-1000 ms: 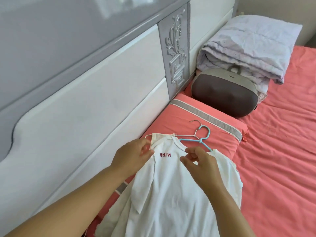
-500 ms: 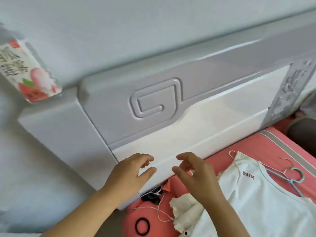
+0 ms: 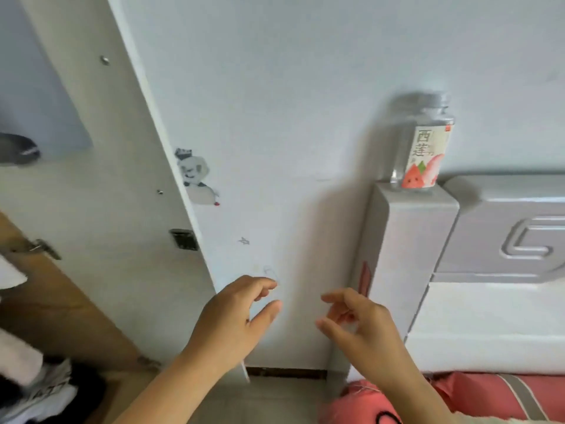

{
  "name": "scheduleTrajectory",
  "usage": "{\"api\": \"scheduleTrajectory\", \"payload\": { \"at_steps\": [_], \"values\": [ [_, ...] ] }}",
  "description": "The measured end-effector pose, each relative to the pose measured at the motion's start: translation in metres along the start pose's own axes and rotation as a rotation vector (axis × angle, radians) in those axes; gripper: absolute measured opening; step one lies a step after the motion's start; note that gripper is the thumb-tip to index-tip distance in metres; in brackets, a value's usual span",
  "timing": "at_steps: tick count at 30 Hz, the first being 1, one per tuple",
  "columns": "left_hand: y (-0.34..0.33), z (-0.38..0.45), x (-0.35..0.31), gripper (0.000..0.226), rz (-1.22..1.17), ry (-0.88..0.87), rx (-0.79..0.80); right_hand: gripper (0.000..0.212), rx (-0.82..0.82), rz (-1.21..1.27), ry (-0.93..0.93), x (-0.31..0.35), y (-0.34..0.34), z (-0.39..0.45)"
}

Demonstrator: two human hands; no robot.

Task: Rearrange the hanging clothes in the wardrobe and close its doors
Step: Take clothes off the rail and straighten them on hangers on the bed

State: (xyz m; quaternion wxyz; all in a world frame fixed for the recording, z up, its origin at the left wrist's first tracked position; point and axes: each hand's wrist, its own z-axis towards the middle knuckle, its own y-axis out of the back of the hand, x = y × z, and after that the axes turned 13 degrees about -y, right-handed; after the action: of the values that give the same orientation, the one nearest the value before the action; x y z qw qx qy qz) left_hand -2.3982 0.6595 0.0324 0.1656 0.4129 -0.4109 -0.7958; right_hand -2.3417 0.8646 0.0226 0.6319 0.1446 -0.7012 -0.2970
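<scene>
Two bare hands hang empty before the pale wall, left hand (image 3: pixel 235 319) and right hand (image 3: pixel 363 325), each grip loosely spread, pinching nothing. At far left, the white wardrobe panel (image 3: pixel 101 185) and brown wooden door (image 3: pixel 58 310) stand open; bundled clothes (image 3: pixel 33 384) lie below. Right, a clear labelled plastic bottle (image 3: pixel 425 148) perches on the grey headboard post (image 3: pixel 409 246); I judge a careless swing could topple it.

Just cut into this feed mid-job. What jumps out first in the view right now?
Two bare, empty hands fill the lower middle, the left hand and right hand held apart with fingers loosely curled before a pale wall. A clear bottle with a watermelon label stands on the grey headboard post at right. A brown wooden door stands at lower left.
</scene>
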Motion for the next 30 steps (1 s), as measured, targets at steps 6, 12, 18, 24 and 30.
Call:
{"api": "scheduleTrajectory", "payload": {
  "at_steps": [6,12,18,24,30],
  "values": [
    [0.093,-0.054,0.063,0.036,0.097,0.115,-0.206,0.025,0.144,-0.014,0.194,0.099,-0.082,0.009],
    [0.183,-0.084,0.089,0.041,0.199,0.224,-0.354,0.029,0.241,0.054,0.428,0.209,-0.142,0.026],
    [0.277,-0.098,0.094,0.036,0.356,0.307,-0.539,0.033,0.367,0.155,0.655,0.314,-0.174,0.035],
    [0.357,-0.111,0.079,0.042,0.544,0.413,-0.692,0.03,0.427,0.283,0.811,0.404,-0.188,0.044],
    [0.42,-0.115,0.067,0.037,0.715,0.389,-0.862,0.027,0.469,0.424,0.86,0.476,-0.194,0.054]
  ]
}}
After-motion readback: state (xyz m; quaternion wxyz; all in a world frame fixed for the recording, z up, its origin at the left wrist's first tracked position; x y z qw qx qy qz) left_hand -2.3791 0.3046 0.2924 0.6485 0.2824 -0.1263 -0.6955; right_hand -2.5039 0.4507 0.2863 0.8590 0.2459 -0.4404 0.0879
